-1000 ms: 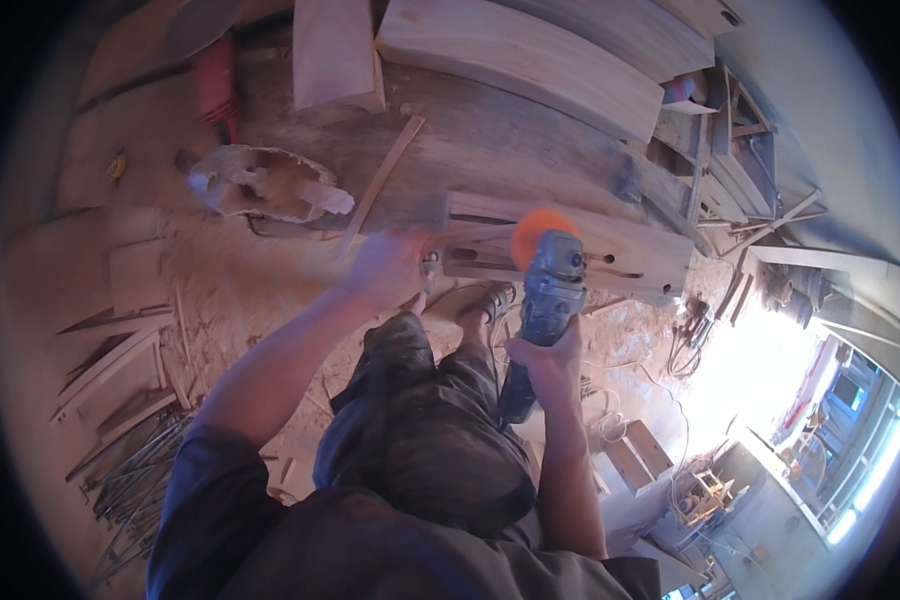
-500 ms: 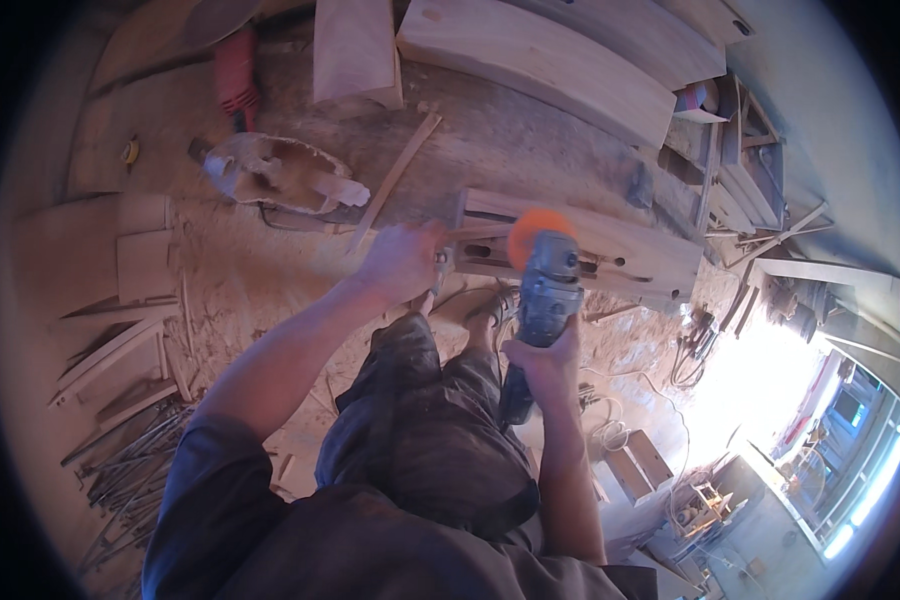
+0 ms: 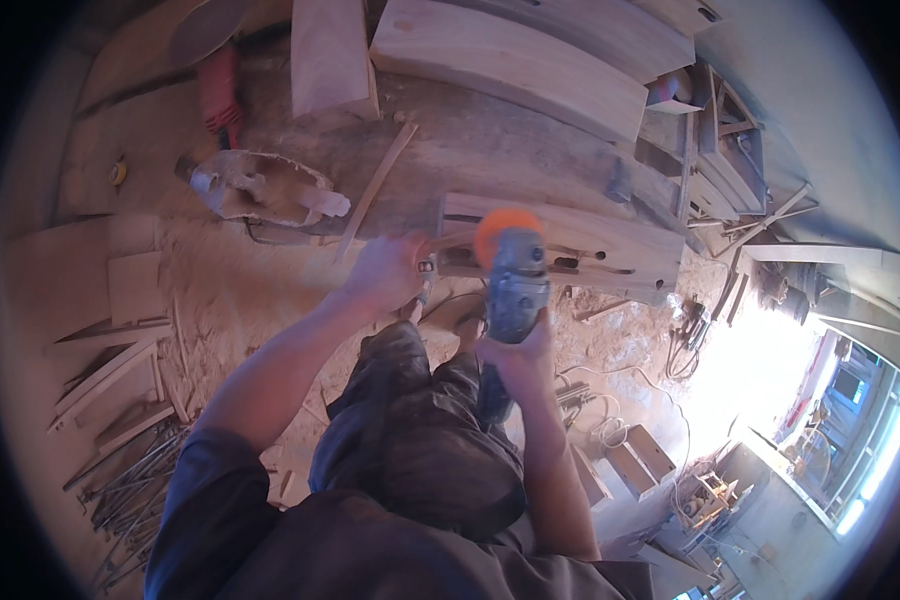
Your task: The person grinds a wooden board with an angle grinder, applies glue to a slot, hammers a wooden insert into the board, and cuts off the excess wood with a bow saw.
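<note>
The grey handheld power grinder with a round orange disc (image 3: pixel 510 270) sat nose-down on the long pale wooden beam with slots cut in its face (image 3: pixel 580 250). Body grey and stubby, disc bright orange and blurred at the front end, dark cord end running back toward the person's lap. The beam lay across the sawdust-covered floor (image 3: pixel 240 300) just ahead of the person's knees.

Right hand (image 3: pixel 515 355) was wrapped around the rear of the grinder body, fingers curled tight on it. Left hand (image 3: pixel 385 272) was pressed on the beam's near end beside the disc, fingers curled over the edge — could not tell whether it pinched a small metal part there; too blurred.

Versus half a second before: the view had shifted slightly, the grinder and both hands kept the same place on the beam, disc at the same spot. The hollowed pale log chunk (image 3: pixel 260 190) stayed on the floor well to the left, the thin wooden stick (image 3: pixel 375 190) leaning between it and the beam.

Also around: wide pale planks (image 3: pixel 510 60) stacked beyond the beam, a red tool (image 3: pixel 218 95) at upper left, flat board offcuts (image 3: pixel 135 285) at far left — all well apart from the hands.
</note>
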{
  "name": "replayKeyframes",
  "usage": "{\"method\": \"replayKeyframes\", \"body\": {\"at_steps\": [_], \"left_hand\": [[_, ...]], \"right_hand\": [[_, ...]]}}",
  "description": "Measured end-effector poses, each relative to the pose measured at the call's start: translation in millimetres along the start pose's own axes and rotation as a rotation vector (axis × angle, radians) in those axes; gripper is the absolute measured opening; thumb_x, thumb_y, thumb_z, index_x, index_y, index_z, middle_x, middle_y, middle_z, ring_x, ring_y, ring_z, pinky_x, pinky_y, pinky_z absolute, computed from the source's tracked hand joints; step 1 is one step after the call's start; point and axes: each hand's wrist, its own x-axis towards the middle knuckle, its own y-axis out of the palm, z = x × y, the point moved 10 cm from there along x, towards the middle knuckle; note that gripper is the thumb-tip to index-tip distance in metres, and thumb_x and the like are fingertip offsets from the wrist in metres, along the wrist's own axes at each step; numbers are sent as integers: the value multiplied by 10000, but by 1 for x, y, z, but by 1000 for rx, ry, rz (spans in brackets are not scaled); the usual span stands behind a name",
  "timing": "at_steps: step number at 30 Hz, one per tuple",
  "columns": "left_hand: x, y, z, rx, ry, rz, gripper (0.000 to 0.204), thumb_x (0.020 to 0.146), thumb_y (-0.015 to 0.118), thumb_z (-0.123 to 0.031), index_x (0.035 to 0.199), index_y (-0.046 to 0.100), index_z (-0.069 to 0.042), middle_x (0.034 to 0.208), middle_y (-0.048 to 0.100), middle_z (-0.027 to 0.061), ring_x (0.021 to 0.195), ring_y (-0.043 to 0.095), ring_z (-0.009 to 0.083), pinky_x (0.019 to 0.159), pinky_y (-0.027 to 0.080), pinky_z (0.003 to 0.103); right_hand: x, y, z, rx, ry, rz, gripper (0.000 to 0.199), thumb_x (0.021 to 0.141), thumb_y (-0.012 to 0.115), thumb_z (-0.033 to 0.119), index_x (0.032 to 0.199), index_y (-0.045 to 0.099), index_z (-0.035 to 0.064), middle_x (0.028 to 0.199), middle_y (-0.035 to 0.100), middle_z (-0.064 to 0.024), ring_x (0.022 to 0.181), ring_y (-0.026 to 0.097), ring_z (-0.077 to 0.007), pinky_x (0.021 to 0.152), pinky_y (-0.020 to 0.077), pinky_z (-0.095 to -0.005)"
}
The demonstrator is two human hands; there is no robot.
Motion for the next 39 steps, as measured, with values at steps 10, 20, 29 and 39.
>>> {"method": "replayKeyframes", "body": {"at_steps": [10, 20, 29, 39], "left_hand": [[-5, 2, 3, 82, 96, -135, 99, 898, 627, -95, 984, 652, -51, 938, 699, 199, 864, 688, 430, 737, 549, 536], [17, 16, -32, 114, 118, -175, 221, 944, 699, -268, 1022, 704, -62, 982, 704, 186, 880, 685, 429, 740, 548, 520], [-41, -33, -68, 288, 97, -583, 442, 930, 741, -380, 1195, 684, -30, 1096, 713, 184, 1042, 692, 346, 890, 547, 453], [-99, 13, -78, -1568, -323, 161, 404, 969, 698, -289, 1230, 634, 13, 1117, 699, 68, 1013, 668, 167, 936, 526, 319]], "right_hand": [[-8, -103, 12, 363, 85, -296, 399, 728, 724, -3, 1087, 548, -13, 856, 652, -134, 673, 683, -255, 602, 565, -367], [-39, -113, -2, 589, 81, -188, 458, 698, 726, 18, 1111, 532, -20, 809, 675, -145, 674, 689, -251, 642, 574, -376], [-32, -57, 6, 711, 14, 128, 435, 705, 719, 47, 1097, 539, -13, 840, 691, -158, 695, 701, -262, 638, 596, -387], [-30, 61, 90, 643, -142, 469, 724, 672, 825, 73, 1314, 500, -4, 1094, 678, -99, 956, 671, -182, 854, 558, -343]]}}
